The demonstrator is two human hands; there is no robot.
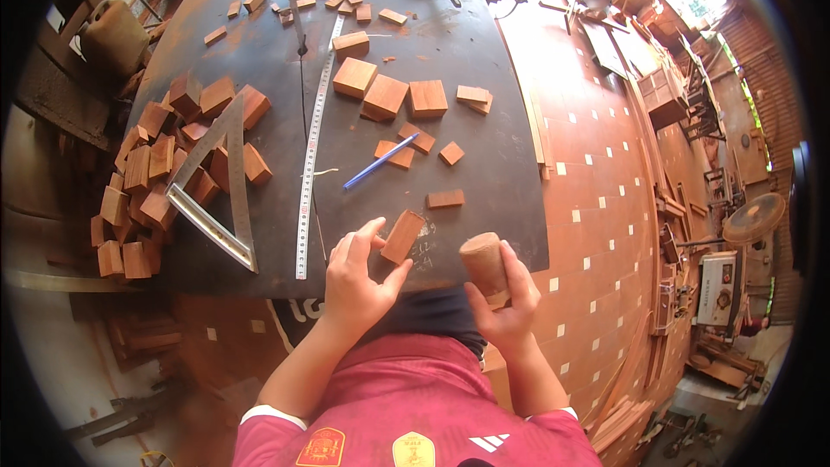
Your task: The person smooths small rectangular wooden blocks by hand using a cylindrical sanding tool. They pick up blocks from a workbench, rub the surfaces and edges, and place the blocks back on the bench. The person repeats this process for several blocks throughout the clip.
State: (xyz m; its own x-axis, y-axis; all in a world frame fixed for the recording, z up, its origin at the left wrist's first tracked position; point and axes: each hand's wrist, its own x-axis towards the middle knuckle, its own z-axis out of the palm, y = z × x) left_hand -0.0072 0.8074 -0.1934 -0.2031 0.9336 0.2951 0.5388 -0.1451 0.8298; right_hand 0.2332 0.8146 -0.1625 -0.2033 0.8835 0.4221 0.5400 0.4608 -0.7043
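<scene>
Our left hand [354,281] pinches a small reddish-brown rectangular wood block [403,236] between thumb and fingertips at the near edge of the dark metal tabletop [484,121], our right hand [506,307] wraps a rounded wooden cylinder [484,264], beside a steel ruler [309,156] and blue pencil [380,161].
</scene>
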